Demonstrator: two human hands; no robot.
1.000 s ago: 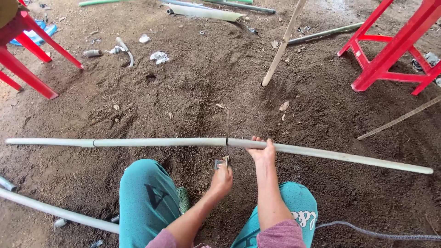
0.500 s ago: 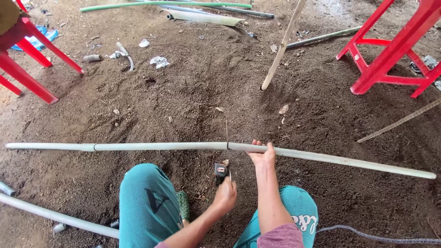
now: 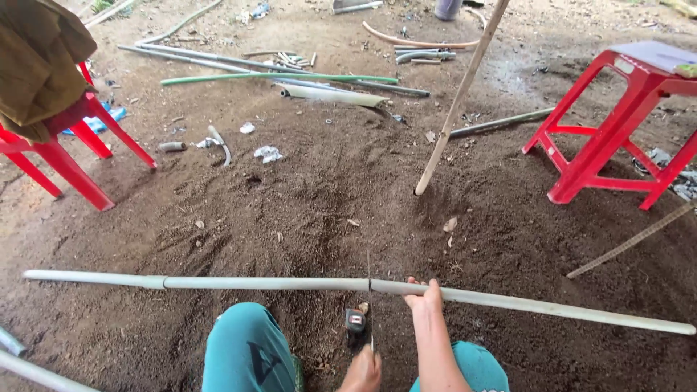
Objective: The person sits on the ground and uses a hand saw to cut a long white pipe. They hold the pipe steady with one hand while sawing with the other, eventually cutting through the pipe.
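right hand [image 3: 425, 297] clamps grey pipe [image 3: 290, 283], steadying it | left hand [image 3: 363, 370] grips thin saw blade [image 3: 370, 305] across pipe | red stool [image 3: 617, 123] beyond pipe

No boxes, signs or screens here that I can see. Only bits of trash on the dirt: a small crumpled whitish wrapper [image 3: 268, 153] near the middle, another pale scrap [image 3: 247, 128] just up-left of it, and a blue plastic bit [image 3: 98, 121] under the red stool on my left. Too small to tell if any has a label.
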